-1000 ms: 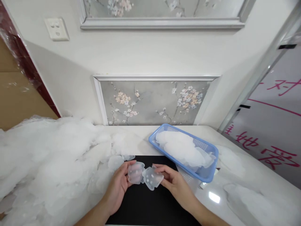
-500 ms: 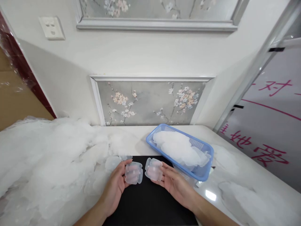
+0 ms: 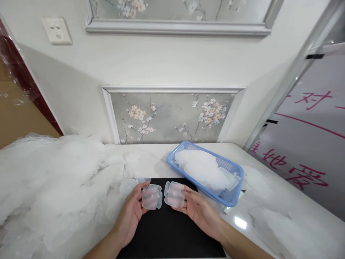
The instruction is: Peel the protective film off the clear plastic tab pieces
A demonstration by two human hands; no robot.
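Observation:
Above a black mat (image 3: pixel 172 230), both of my hands hold up small translucent plastic pieces with notched, scalloped edges. My left hand (image 3: pixel 132 212) grips one clear plastic piece (image 3: pixel 152 196) by its left side, fingers behind it and showing through. Its twin, another clear plastic piece (image 3: pixel 174 194), is held at the right edge by my right hand (image 3: pixel 201 210), with fingers behind it too. A narrow gap separates the two pieces. Just past my left fingertips, a few similar loose pieces (image 3: pixel 128 185) lie at the mat's far left edge.
A blue basket (image 3: pixel 239 187) filled with whitish translucent pieces stands behind my right hand. To the left, a large heap of similar pieces (image 3: pixel 59 180) covers the marbled tabletop (image 3: pixel 269 223). A panelled wall (image 3: pixel 172 61) rises behind, and a board with red writing (image 3: pixel 304 144) stands at right.
Both hands keep their hold and stay nearly in place. The right piece has tilted slightly and the two pieces sit marginally higher; the whole view has shifted a little.

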